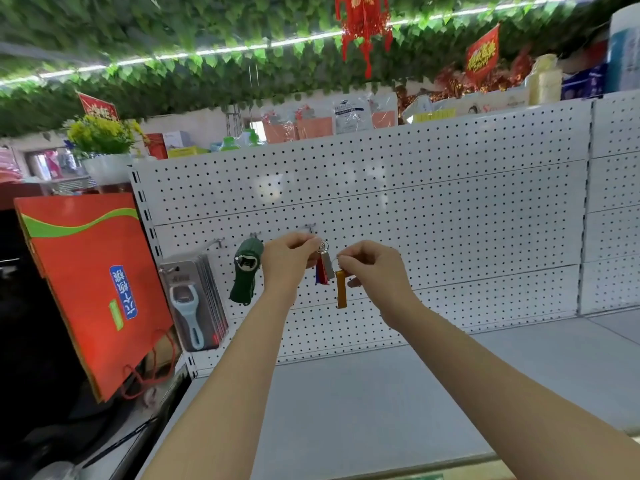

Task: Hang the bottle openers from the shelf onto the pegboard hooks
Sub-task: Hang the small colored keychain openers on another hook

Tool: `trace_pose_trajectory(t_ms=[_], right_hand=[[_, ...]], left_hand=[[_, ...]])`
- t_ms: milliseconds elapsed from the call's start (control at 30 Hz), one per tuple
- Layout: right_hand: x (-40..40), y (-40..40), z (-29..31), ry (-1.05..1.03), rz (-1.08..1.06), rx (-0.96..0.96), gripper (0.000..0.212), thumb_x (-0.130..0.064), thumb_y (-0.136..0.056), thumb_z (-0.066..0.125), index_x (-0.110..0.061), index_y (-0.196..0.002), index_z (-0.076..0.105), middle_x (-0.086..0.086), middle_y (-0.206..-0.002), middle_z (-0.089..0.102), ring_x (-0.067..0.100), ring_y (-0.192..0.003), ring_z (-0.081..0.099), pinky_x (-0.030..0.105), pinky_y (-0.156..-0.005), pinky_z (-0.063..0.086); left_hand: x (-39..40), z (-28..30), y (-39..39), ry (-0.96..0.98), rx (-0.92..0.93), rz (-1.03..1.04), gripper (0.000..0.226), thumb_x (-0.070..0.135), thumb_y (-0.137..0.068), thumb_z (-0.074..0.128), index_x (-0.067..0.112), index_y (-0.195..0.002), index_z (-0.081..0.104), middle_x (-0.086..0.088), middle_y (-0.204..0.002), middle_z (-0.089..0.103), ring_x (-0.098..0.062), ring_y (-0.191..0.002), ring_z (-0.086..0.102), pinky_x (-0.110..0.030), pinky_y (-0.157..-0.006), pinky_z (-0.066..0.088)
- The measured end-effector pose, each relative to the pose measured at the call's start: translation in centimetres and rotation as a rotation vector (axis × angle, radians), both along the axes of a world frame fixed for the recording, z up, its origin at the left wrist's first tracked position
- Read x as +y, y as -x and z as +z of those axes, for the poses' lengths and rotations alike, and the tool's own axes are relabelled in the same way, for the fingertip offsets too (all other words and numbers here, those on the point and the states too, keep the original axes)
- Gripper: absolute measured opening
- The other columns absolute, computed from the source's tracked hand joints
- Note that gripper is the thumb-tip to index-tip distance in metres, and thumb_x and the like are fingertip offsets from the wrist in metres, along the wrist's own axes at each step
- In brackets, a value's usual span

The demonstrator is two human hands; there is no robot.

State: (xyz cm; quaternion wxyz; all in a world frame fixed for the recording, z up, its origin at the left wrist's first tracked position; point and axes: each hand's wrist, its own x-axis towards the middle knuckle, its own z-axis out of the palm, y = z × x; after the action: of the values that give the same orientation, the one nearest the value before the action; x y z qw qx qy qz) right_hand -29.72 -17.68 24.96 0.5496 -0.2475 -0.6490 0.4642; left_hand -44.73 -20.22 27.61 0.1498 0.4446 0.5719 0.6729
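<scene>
A white pegboard [433,209] fills the middle of the view, with a grey shelf [381,403] below it. A gold bottle opener [341,289] dangles from a key ring pinched in my right hand [372,268]. My left hand [289,261] pinches the end of a hook [310,229] where silver, red and blue bottle openers [324,268] hang on their rings. The gold opener is just right of that bunch, close to the hook's tip. Green bottle openers [245,271] hang on the hook to the left.
Carded blue-handled tools [194,303] hang at the pegboard's left end. An orange gift bag [93,289] leans beside the shelf unit on the left. Packaged goods and flowers [100,133] stand on top of the unit.
</scene>
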Motion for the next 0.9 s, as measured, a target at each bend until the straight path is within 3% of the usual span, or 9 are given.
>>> trace_pose_trajectory(t_ms=[267,500,667,733,833,900], right_hand=[[0.8,0.5,0.0,0.025,0.039,0.017,0.005,-0.004,-0.085,0.066,-0.007,-0.083,0.07,0.007,-0.077,0.071,0.015,-0.069,0.068,0.027,-0.064,0.055],[1.1,1.5,0.1,0.026,0.041,0.015,0.004,-0.007,-0.083,0.067,-0.01,-0.081,0.07,0.005,-0.076,0.071,0.015,-0.072,0.067,0.029,-0.066,0.055],[1.3,2.2,0.5,0.032,0.025,0.029,0.005,-0.006,-0.084,0.066,-0.009,-0.081,0.069,0.003,-0.073,0.068,0.014,-0.068,0.064,0.026,-0.062,0.054],[1.6,2.5,0.8,0.03,0.011,0.04,0.006,-0.006,-0.084,0.066,-0.01,-0.08,0.069,0.001,-0.073,0.067,0.013,-0.069,0.064,0.026,-0.062,0.054],[2.2,3.2,1.2,0.023,-0.004,0.043,0.004,-0.008,-0.085,0.066,-0.009,-0.082,0.07,0.003,-0.075,0.067,0.013,-0.069,0.063,0.028,-0.063,0.056],[2.5,3.6,1.5,0.015,-0.016,0.043,0.004,-0.009,-0.085,0.066,-0.01,-0.083,0.069,0.004,-0.077,0.067,0.012,-0.07,0.064,0.026,-0.063,0.055]], left_hand=[[0.3,-0.1,0.6,0.0,-0.122,-0.057,0.006,0.009,-0.087,0.072,0.012,-0.084,0.075,-0.015,-0.091,0.076,-0.027,-0.083,0.072,-0.03,-0.072,0.06],[1.7,-1.3,1.1,0.002,0.05,0.081,0.009,0.013,-0.088,0.072,0.02,-0.083,0.075,-0.002,-0.081,0.076,-0.019,-0.081,0.074,-0.029,-0.074,0.061],[2.0,-1.8,1.7,-0.03,0.179,0.138,0.012,0.016,-0.088,0.07,0.023,-0.092,0.078,0.008,-0.084,0.076,-0.01,-0.08,0.073,-0.037,-0.079,0.061],[1.7,-2.0,1.6,-0.05,0.264,0.172,0.016,0.016,-0.089,0.068,0.028,-0.096,0.076,0.011,-0.092,0.075,-0.005,-0.083,0.07,-0.03,-0.081,0.058],[1.1,-2.5,1.6,-0.059,0.427,0.203,0.029,0.007,-0.091,0.061,0.029,-0.104,0.075,0.013,-0.105,0.071,0.001,-0.089,0.065,-0.009,-0.078,0.046],[0.9,-2.8,1.7,-0.049,0.497,0.21,0.036,0.002,-0.089,0.058,0.029,-0.107,0.074,0.015,-0.106,0.068,0.001,-0.091,0.064,-0.007,-0.077,0.042]])
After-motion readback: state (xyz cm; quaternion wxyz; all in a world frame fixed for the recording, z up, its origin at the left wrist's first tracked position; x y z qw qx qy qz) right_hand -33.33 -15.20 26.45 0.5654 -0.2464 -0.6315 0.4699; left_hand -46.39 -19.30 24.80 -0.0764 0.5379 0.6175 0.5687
